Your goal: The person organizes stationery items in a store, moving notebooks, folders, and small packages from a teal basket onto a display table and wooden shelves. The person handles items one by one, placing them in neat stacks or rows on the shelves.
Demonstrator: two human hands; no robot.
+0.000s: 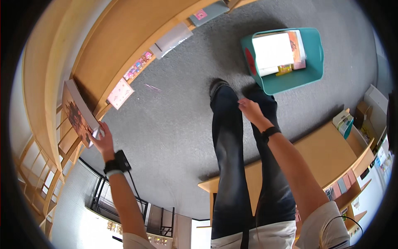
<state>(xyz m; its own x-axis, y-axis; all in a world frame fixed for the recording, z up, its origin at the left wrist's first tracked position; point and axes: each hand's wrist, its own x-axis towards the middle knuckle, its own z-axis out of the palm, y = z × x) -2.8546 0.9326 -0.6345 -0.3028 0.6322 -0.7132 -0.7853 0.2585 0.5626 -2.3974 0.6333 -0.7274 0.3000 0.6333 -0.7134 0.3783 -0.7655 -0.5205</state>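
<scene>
At the left, my left hand (pixel 104 141) grips the lower end of a thick, box-like item (pixel 76 115) with a dark orange-brown picture on its face. The item stands tilted on its edge at the wooden shelf unit (pixel 107 37). My right hand (pixel 253 112) hovers in front of my knees, fingers curled together, with nothing visible in it. Just beyond that hand, a teal plastic bin (pixel 289 84) sits on the grey carpet. Inside the bin lie a white flat item (pixel 273 51), an illustrated sheet or booklet (pixel 297 46) and a small yellow packet (pixel 284 69).
Along the shelf edge lie a pink patterned card or box (pixel 120 93), colourful character goods (pixel 137 65), a plastic-wrapped grey item (pixel 171 39) and a grey folder-like item (pixel 210 14). A low wooden shelf unit (pixel 326 146) stands close behind my legs on the right.
</scene>
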